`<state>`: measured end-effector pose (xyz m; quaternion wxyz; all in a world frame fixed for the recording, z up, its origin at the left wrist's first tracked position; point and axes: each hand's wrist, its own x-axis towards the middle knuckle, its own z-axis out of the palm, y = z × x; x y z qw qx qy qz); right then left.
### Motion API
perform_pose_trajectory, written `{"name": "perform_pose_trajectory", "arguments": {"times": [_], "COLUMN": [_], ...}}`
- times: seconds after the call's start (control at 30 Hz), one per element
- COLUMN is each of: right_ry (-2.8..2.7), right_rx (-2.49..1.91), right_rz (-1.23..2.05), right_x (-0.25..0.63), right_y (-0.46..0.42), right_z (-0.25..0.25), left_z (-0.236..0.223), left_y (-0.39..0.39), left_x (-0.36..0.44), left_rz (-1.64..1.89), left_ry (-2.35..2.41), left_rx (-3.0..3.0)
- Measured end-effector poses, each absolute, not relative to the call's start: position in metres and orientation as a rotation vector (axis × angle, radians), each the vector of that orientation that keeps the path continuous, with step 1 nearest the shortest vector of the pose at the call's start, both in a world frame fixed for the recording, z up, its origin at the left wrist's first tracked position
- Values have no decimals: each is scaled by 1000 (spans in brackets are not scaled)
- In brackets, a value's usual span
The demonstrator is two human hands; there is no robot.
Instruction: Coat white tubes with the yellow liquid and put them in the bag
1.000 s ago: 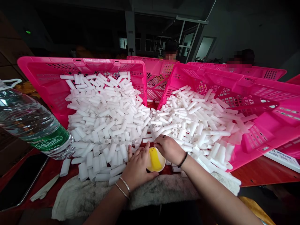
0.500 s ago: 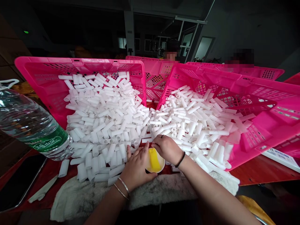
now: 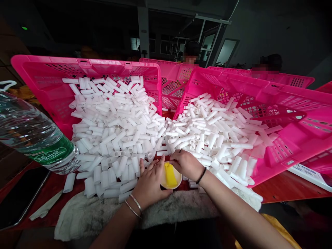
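A small round white bowl (image 3: pixel 177 182) sits near the front of the table with a flat yellow strip (image 3: pixel 170 175) in it. My left hand (image 3: pixel 151 181) curves around the bowl's left side, thumb at the near rim and fingers along the far left. From the right, my right hand (image 3: pixel 187 165) reaches over the bowl's far rim, its fingers pinched together at the upper end of the yellow strip. The tips are partly hidden. Short white plastic tubes (image 3: pixel 127 138) lie heaped just beyond both hands.
Two pink crates (image 3: pixel 33 74) (image 3: pixel 282 138) lie tipped towards me, tubes spilling out. At left are a large water bottle (image 3: pixel 38 135) and a dark phone (image 3: pixel 23 193). A grey cloth (image 3: pixel 181 207) lines the near edge. Two people (image 3: pixel 191 52) (image 3: pixel 269 64) are behind the crates.
The view has shifted slightly, so the bottle and left crate appear a little higher and further left. Both hands stay at the bowl; the right fingertips have moved slightly over the yellow strip's upper end.
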<state>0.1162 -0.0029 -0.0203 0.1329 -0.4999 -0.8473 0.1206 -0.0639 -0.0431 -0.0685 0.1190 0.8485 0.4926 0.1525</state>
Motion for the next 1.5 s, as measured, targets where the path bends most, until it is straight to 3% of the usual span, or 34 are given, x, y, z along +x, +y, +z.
{"name": "perform_pose_trajectory", "arguments": {"times": [0.27, 1.07, 1.5], "right_ry": [-2780, -2076, -1985], "right_rx": [-1465, -1368, -1365], "right_rz": [44, 768, 848], "right_x": [109, 146, 153], "right_y": [-6, 4, 7], "right_z": [-20, -55, -55], "left_z": [-69, -68, -68], "left_y": [-45, -46, -41], "left_x": [-66, -69, -63], "left_rz": [472, 535, 490], "left_ry": [1435, 1386, 1470], "left_rx": [2478, 2423, 2393]}}
